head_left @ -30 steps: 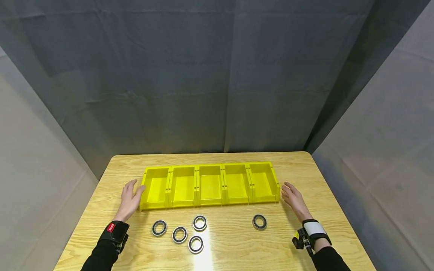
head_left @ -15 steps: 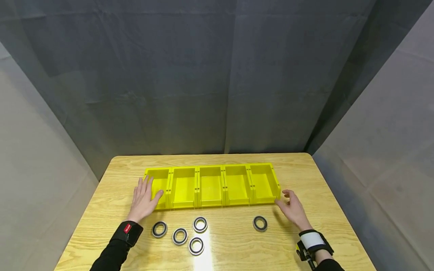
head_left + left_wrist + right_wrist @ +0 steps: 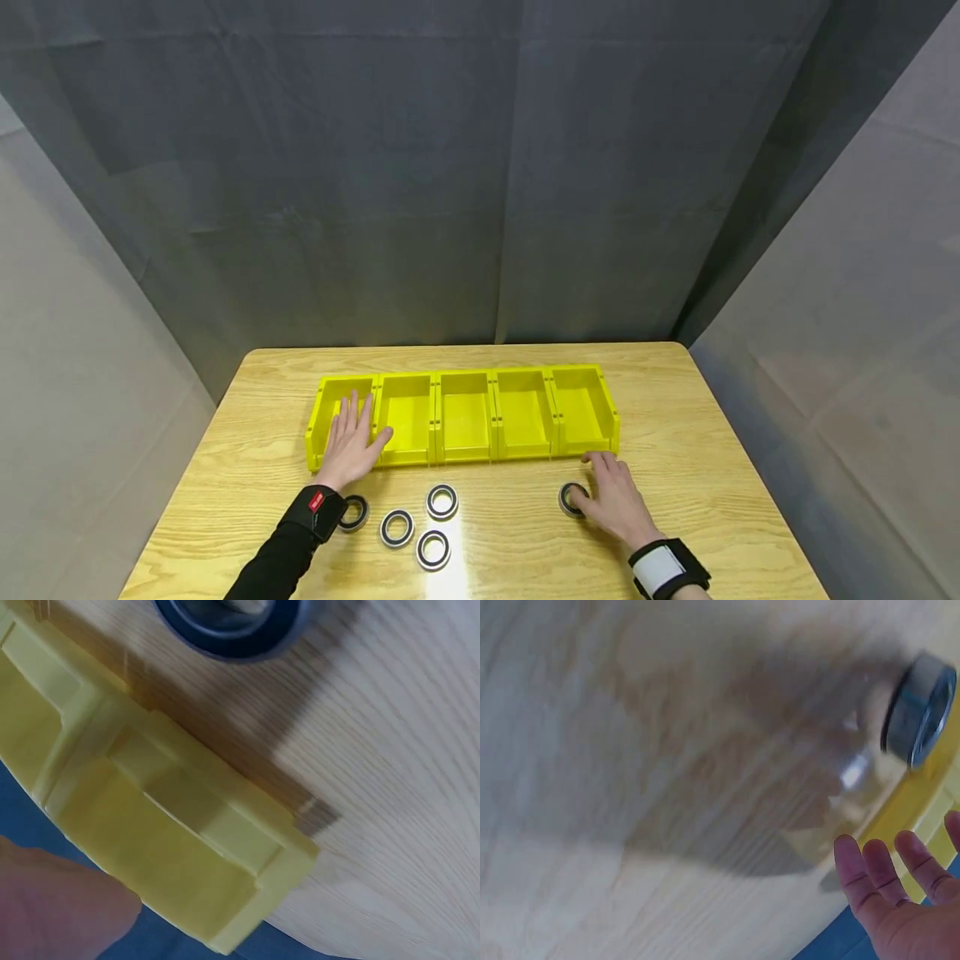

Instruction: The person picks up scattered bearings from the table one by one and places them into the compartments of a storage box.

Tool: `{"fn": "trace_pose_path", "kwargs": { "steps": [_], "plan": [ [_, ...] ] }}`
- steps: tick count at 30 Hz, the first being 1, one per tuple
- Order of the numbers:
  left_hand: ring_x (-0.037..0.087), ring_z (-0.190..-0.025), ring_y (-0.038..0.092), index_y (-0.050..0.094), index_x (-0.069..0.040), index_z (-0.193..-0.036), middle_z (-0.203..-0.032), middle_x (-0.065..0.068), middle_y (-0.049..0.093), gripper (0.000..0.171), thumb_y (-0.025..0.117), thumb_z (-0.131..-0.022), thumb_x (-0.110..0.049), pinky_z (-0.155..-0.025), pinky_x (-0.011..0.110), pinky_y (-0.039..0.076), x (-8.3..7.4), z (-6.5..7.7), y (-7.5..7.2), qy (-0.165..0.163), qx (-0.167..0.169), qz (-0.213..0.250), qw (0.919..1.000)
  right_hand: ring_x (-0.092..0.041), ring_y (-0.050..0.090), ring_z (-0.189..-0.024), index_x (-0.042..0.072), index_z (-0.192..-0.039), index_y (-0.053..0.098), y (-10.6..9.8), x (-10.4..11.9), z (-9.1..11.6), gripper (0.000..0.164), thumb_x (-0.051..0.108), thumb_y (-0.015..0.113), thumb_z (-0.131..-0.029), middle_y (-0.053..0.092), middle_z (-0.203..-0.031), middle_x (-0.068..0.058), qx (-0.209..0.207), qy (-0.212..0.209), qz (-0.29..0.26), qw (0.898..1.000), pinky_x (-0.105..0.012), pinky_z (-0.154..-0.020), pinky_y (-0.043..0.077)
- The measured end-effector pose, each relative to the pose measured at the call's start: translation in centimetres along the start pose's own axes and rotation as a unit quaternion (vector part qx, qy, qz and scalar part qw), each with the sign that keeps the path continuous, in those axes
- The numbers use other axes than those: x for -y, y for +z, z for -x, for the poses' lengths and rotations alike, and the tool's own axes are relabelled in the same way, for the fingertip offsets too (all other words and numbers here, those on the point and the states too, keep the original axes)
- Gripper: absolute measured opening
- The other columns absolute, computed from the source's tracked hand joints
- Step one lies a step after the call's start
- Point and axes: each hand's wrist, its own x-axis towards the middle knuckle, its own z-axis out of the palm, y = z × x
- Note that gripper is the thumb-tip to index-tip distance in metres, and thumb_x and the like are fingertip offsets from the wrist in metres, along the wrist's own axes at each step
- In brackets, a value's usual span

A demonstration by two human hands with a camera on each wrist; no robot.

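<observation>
A: OK, live on head cam. I need the lone ring (image 3: 565,497) relative to R hand (image 3: 617,506), asap.

B: Thumb side, just left of the palm, flat on the table (image 3: 697,500). From here I see R thumb overlapping it; can't tell if they're touching.

A: R fingers?

B: Loosely straight, out beyond the ring toward the front edge of the yellow bin row (image 3: 525,453), near its R end. R wrist cam has 'em apart from the ring, so no grip AFAICT.

A: And L hand (image 3: 348,456)?

B: Fingers straight and spread over the row's L end. Nothing held that I can see. Resting or hovering? Can't tell.

A: So who's nearer?

B: R, easily. L's well apart from that ring; the other four rings (image 3: 385,528) lie closer to L, one partly hidden by the L wristband (image 3: 315,510).

A: Any long axis to line up on?

B: Ring's round, so none; IMO any angle would do. Bin row's the long one, running L to R from under L hand to just past R fingertips. What counts, I'd judge, is R thumb vs ring: thumb's over it, other fingers aren't round it.
</observation>
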Motion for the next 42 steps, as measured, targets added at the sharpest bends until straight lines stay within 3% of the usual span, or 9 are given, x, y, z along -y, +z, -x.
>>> {"fn": "trace_pose_path", "kwargs": {
  "steps": [8,20,30,42],
  "plan": [
    [0.048,-0.155,-0.007,0.006,0.001,-0.161,-0.166,0.032,-0.008,0.082,0.052,-0.102,-0.034,-0.126,0.063,0.0,-0.3,-0.5,1.0,-0.009,0.019,-0.012,0.9997,-0.03,0.055,-0.105,0.012,-0.119,0.062,1.4,1.3,0.7,0.044,0.027,0.078,-0.08,0.06,-0.119,-0.008,0.01,-0.034,0.013,0.999,-0.047,-0.089,0.051],
    [0.049,-0.155,0.002,0.006,0.001,-0.161,-0.166,0.032,0.0,0.088,0.059,-0.097,-0.03,-0.124,0.066,0.004,0.3,-0.6,2.2,0.006,0.0,-0.006,1.0,-0.028,0.056,-0.103,0.015,-0.111,0.063,1.8,2.0,0.8,0.039,0.018,0.08,-0.076,0.059,-0.116,-0.005,0.015,-0.062,0.057,0.996,-0.045,-0.082,0.055],
    [0.048,-0.155,-0.002,-0.003,-0.005,-0.162,-0.165,0.033,0.003,0.091,0.058,-0.099,-0.029,-0.125,0.065,0.001,-0.1,-0.6,1.6,-0.026,0.04,-0.021,0.9986,-0.026,0.053,-0.1,0.016,-0.103,0.065,2.0,2.6,1.3,0.033,0.009,0.075,-0.073,0.059,-0.109,-0.005,0.035,-0.077,0.05,0.995,-0.042,-0.072,0.056],
    [0.049,-0.155,0.005,-0.001,-0.005,-0.162,-0.163,0.036,0.012,0.091,0.06,-0.099,-0.03,-0.125,0.064,0.003,-0.6,-0.6,1.1,-0.036,0.056,-0.048,0.9967,-0.025,0.056,-0.095,0.014,-0.102,0.069,1.7,2.1,0.9,0.03,0.01,0.078,-0.073,0.064,-0.104,-0.005,0.026,-0.093,0.057,0.994,-0.043,-0.083,0.055]
  ]
}}
